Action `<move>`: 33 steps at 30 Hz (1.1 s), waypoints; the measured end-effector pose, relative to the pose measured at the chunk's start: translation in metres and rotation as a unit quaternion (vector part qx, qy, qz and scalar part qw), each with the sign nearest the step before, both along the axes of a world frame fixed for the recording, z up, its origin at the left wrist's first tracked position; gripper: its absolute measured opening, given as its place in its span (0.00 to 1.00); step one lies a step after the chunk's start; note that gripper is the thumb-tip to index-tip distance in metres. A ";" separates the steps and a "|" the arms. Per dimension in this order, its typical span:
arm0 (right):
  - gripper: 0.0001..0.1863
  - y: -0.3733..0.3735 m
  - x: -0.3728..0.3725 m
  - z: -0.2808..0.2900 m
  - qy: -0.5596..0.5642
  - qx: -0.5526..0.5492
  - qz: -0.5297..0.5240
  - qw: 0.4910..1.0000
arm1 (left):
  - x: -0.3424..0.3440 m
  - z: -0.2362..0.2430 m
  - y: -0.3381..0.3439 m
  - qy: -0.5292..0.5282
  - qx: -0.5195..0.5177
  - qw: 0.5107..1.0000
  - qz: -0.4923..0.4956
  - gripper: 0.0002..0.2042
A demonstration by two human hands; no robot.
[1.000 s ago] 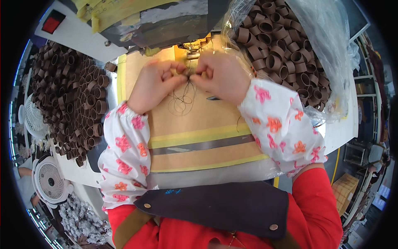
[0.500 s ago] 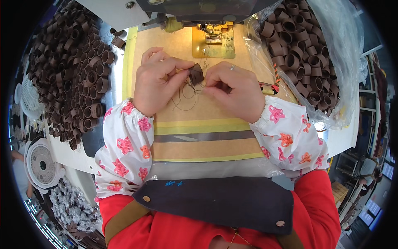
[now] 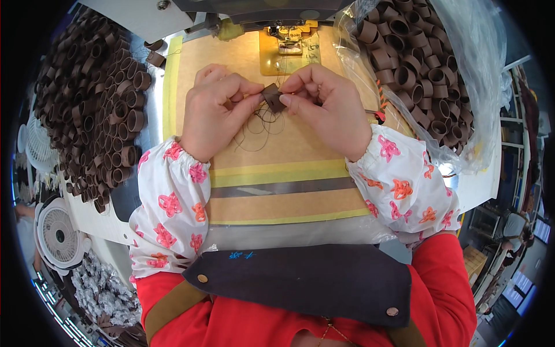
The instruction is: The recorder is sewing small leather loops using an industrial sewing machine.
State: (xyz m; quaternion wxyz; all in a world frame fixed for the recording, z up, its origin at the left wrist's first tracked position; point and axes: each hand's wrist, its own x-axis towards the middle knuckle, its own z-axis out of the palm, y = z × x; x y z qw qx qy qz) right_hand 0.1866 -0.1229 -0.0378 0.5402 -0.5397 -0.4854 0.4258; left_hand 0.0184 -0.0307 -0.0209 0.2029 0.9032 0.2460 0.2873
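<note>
Head view: half a second ago my right hand was below the small dark-brown folded band, by the fine dark threads; now its thumb and forefinger close on the band's right edge. My left hand keeps its tight pinch on the left edge. Held between both grips above the tan-covered worktop, near the yellow-lit metal machine foot, the band should be steadier to work.
</note>
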 end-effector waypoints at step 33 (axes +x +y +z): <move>0.06 -0.007 0.011 0.001 -0.034 0.020 0.064 0.997 | 0.001 0.003 -0.007 0.049 -0.133 0.986 -0.084 0.15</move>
